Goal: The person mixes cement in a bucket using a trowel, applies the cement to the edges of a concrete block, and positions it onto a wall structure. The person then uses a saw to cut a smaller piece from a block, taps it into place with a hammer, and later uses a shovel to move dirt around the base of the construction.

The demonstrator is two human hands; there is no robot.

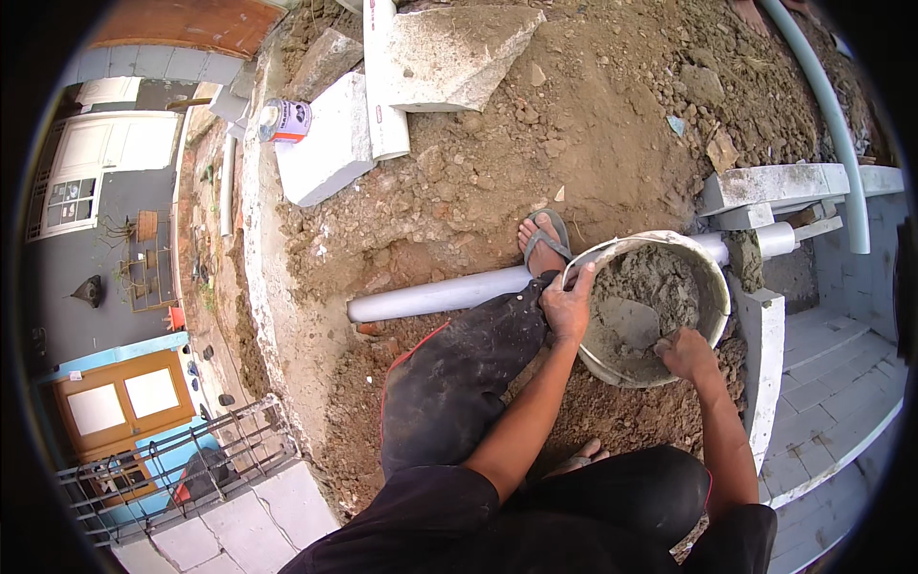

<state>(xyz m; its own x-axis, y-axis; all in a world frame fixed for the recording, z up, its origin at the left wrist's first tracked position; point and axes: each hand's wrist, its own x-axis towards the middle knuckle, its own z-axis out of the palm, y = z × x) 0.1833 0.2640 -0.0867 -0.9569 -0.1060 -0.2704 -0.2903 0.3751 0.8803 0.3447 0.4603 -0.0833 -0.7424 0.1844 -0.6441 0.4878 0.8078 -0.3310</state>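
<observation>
A round pale bucket of wet grey mortar sits on the soil in front of me, slightly right of centre. My left hand is closed over its left rim. Over the bucket's near right side, my right hand is a fist around what appears to be a trowel. The trowel's flat, mortar-smeared blade lies in the mix, and its handle is mostly hidden by my fingers.
A pale pipe runs left from the bucket, beside my sandalled foot. White blocks, another pipe and a paint-type can stand farther off. A low block wall borders a recess at right.
</observation>
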